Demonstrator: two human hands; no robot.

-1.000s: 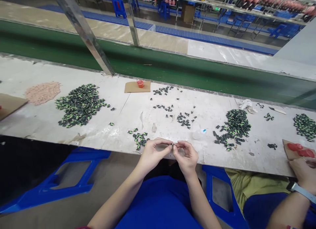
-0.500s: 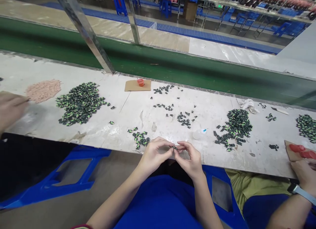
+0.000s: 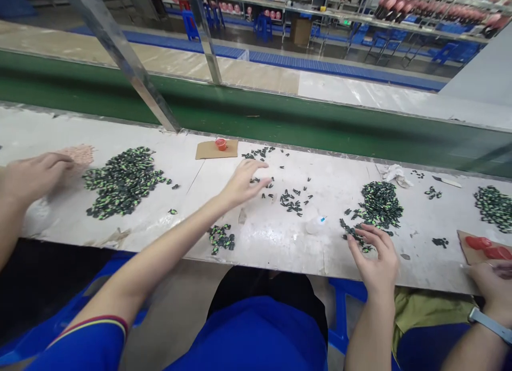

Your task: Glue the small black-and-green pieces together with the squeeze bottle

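My left hand reaches over the middle of the white table, its fingers apart and nothing seen between them, beside scattered small black pieces. My right hand is spread at the near edge of a pile of black-and-green pieces, fingertips close to the loose ones; no piece shows in its grasp. A small cluster of black-and-green pieces lies below my left forearm.
A red cup stands on cardboard at the back. A clear bottle lies mid-table. A larger pile is left. Other people's hands flank me. A metal post rises behind.
My hands were together at the table's front edge around a small piece. They have parted: my left hand moved forward and left, my right hand moved right to the pile.
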